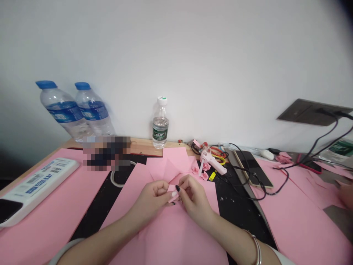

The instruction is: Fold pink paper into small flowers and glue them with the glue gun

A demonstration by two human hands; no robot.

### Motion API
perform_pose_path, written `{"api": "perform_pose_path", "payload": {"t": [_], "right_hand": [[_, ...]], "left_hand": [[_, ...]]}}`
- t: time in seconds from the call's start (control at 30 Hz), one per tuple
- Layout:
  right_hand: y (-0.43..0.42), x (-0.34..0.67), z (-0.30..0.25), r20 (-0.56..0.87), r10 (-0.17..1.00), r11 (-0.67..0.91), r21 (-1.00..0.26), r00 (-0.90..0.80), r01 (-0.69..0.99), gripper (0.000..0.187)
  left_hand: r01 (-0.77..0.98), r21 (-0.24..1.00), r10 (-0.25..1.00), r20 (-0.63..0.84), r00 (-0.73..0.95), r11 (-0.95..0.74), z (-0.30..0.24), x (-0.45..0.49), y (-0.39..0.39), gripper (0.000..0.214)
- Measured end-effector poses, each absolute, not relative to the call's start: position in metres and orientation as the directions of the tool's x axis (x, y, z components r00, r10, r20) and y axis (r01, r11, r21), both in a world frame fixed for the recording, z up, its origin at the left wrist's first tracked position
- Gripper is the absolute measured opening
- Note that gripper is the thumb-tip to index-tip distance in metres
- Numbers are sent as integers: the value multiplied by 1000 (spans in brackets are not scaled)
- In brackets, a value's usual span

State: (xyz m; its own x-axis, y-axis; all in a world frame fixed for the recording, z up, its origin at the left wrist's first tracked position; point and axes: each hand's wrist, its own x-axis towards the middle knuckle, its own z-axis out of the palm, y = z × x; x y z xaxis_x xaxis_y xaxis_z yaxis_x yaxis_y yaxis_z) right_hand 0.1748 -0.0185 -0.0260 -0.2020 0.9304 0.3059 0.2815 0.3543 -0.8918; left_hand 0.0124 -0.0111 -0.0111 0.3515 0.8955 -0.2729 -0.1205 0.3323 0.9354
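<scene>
Both hands meet over the middle of the table, pinching one small piece of pink paper [173, 195]. My left hand [154, 197] grips its left side, with the thumb on top. My right hand [194, 195] is closed at its right end, thumb and fingertips pressed together. How the paper is folded between the fingers is hard to make out. Beneath the hands lie large pink paper sheets [124, 206]. Just beyond the right hand are several small pink paper roses [204, 166] and a pale pink glue gun [213, 162].
A small water bottle [160, 129] stands against the wall, and two large bottles [92, 108] stand at the back left. A long white box [38, 187] lies at left. Black cables [245, 173] and a phone [253, 169] lie at right. Part of another person's hand [346, 193] shows at the right edge.
</scene>
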Motion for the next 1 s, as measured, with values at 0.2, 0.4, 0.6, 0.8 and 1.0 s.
{"api": "perform_pose_path", "payload": {"t": [0.2,0.4,0.6,0.8,1.0], "right_hand": [[-18,175,-29,281,943,320,-911,-177,261,19],[-17,174,-31,260,951,295,-927,-170,233,18],[-18,174,-30,195,966,229,-948,-169,219,16],[-17,176,-24,103,968,153,-965,-231,214,23],[-16,177,-21,115,952,214,-912,-283,350,25]], "left_hand": [[-118,933,890,-279,360,340,-10,11,-11,29],[-112,930,887,-291,359,350,-10,11,-10,27],[-112,926,886,-303,351,361,-11,9,-10,25],[-158,915,879,-293,375,372,-6,7,-8,22],[-174,896,862,-315,398,408,-5,7,-10,23]]}}
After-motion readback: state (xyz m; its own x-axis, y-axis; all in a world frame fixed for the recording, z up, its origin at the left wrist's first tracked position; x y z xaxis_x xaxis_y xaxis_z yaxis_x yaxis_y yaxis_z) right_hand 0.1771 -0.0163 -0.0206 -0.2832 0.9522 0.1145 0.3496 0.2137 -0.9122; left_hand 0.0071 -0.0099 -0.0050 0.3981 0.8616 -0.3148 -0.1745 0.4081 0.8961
